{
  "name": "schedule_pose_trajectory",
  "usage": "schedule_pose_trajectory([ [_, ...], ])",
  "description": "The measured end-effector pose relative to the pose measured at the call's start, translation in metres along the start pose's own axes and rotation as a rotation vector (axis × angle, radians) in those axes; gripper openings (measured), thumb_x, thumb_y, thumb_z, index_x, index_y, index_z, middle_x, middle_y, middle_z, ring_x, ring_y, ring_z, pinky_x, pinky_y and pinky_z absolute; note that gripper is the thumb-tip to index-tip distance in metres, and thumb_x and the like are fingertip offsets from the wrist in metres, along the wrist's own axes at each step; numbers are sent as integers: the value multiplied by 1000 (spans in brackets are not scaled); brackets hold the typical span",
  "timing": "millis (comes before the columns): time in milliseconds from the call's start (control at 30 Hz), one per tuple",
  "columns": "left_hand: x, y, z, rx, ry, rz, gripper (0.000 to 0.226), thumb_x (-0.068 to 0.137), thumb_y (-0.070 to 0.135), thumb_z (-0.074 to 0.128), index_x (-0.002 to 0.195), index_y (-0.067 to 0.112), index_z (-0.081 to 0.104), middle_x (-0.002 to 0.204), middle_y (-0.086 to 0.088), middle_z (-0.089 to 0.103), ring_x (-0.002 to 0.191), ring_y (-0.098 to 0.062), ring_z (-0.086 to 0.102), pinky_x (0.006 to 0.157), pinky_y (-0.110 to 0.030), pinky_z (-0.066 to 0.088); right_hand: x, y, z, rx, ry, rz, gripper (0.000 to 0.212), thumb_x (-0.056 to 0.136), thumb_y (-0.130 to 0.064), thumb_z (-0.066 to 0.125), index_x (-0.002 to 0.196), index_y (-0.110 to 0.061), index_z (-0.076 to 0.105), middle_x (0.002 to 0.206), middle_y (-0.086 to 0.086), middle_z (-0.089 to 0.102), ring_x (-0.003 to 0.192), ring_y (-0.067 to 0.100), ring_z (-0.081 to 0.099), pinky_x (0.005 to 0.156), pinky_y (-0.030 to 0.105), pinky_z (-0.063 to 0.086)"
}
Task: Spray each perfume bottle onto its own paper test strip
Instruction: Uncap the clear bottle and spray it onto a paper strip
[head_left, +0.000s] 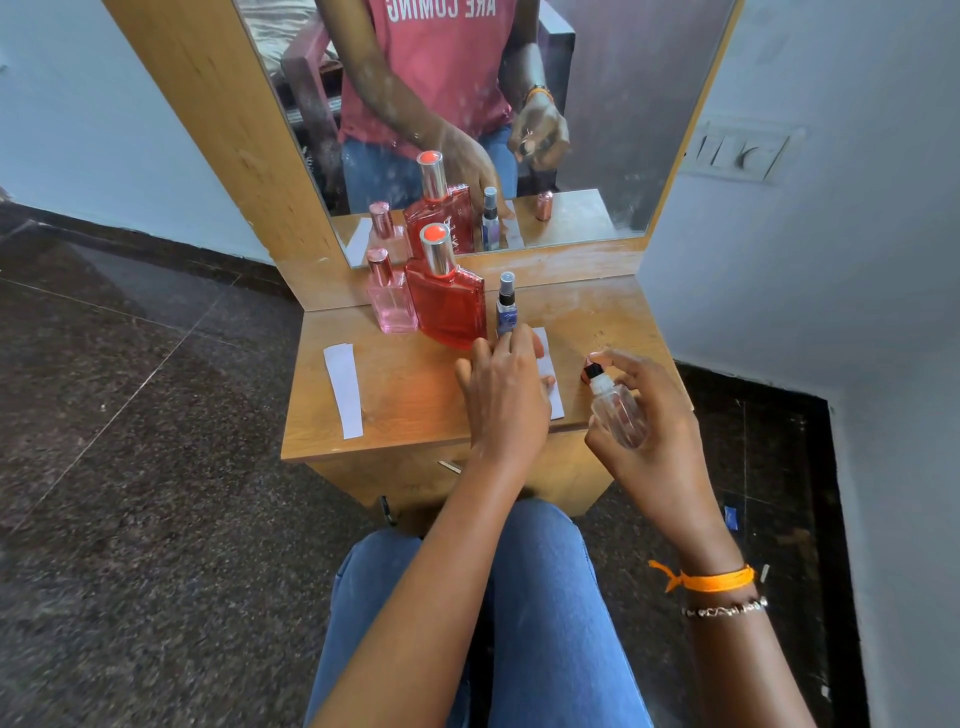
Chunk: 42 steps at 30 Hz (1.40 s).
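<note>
wooden dressing table (395, 415) with mirror (597, 104), pale walls (831, 260), dark speckled floor (130, 467)

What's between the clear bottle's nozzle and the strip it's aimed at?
The left hand lies flat on that strip, covering most of it. The clear bottle, held in the right hand, points toward it; only the strip's right edge shows.

right hand (649, 431) gripping clear bottle (615, 410), seemingly uncapped

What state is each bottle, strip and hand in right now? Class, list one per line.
Pink bottle: upright, capped.
Red bottle: upright, capped.
Blue bottle: upright, cap off.
Clear bottle: tilted, uncapped, held.
Pink cap: off, on the table.
Left strip: flat, free.
Right strip: pinned by left hand.
Left hand: flat on strip.
Right hand: gripping clear bottle, finger on nozzle.
</note>
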<state>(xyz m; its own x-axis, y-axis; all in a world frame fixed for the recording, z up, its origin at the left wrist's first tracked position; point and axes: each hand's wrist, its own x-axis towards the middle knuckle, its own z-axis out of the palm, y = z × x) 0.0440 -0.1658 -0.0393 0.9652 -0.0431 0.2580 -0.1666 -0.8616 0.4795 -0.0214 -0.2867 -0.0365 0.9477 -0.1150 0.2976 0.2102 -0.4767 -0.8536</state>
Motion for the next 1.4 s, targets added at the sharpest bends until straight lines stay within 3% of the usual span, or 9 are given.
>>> schedule_pose_trajectory([
  [133,-2,-1,1,19,22,19,21,85,21,65,103,21,55,108,3,65,99,-19,48,76,-31,24,1,-4,-1,-16,15,-23,57,73,7,65,122,-22,54,115,-10,56,107,-2,51,88,5,39],
  [367,-11,6,-13,-213,70,-15,17,89,3,52,99,16,54,105,2,61,96,-18,51,77,-29,35,-3,-7,2,277,21,52,53,89,-2,60,119,-34,29,106,-13,50,93,7,55,80,25,48],
  [467,-22,3,-25,-651,-142,-24,19,90,4,53,100,17,62,97,7,63,90,-7,57,75,-10,41,0,-11,6,396,40,70,46,89,-14,57,117,-32,26,112,0,51,102,15,58,89,29,48],
  [567,-36,-1,-33,-903,-442,-56,22,90,12,58,109,22,64,100,12,67,96,0,62,85,-15,47,4,-15,8,467,0,116,45,90,-19,55,120,-32,24,115,19,44,105,29,55,99,37,46],
  [700,-44,-3,-31,-1076,-403,-128,26,85,12,66,110,15,64,102,4,70,97,-7,66,81,-19,51,6,-15,13,509,-90,113,43,93,-29,53,123,-35,23,103,9,39,95,12,51,87,20,48],
  [900,-44,-7,-32,-1001,-380,-164,23,81,12,69,91,33,66,93,10,72,92,-10,67,85,-30,54,9,-6,16,570,-14,144,29,92,-39,45,119,-39,36,98,-9,44,92,-5,53,84,13,44],
  [1100,-47,-14,-29,-912,-320,-230,21,83,14,68,101,23,65,98,11,67,94,-10,64,84,-27,52,28,14,14,-23,104,89,42,86,9,48,118,-16,58,117,-1,55,116,21,47,102,41,40],
  [1233,-47,-17,-29,-906,-314,-229,21,85,14,66,105,21,64,98,13,66,92,-6,64,79,-20,52,39,19,14,-225,-18,19,31,83,11,55,106,-8,65,107,9,60,95,16,55,81,3,36],
  [1400,-45,-19,-31,-902,-318,-222,23,85,15,65,108,19,63,101,14,65,92,-3,62,77,-17,50,38,3,8,445,153,194,30,85,0,64,106,-18,53,93,6,67,88,14,65,83,19,49],
])
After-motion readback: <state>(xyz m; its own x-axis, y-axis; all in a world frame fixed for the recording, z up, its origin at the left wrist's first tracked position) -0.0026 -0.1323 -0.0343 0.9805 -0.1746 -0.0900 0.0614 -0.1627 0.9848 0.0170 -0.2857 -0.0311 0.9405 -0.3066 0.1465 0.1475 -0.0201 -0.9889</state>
